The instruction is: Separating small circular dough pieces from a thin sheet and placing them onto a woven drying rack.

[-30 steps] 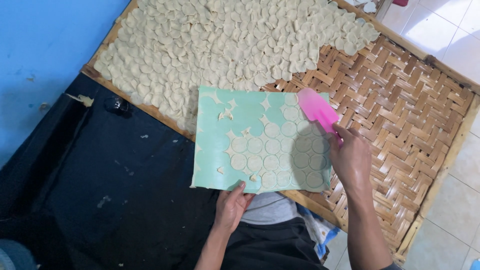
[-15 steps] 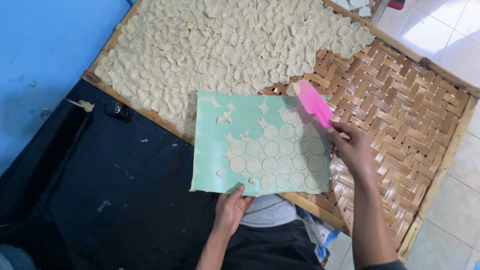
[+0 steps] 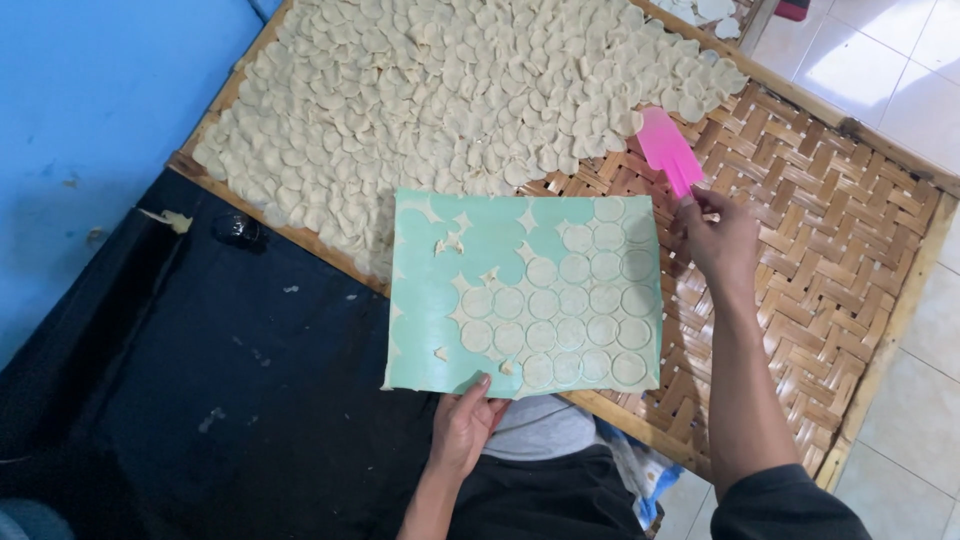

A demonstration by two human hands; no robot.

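Over a woven bamboo tray (image 3: 830, 240), a pale green mat (image 3: 520, 290) dotted with round dough discs (image 3: 570, 320) is held by its near edge, pinched in the left hand (image 3: 465, 425). Beyond the mat's far right corner, the right hand (image 3: 718, 240) grips a pink scraper (image 3: 670, 150) with fingers closed round its handle. Loose dough rounds (image 3: 450, 90) cover the tray's far left part.

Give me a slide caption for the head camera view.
Left hand holds a green mat of dough discs; right hand holds a pink scraper.
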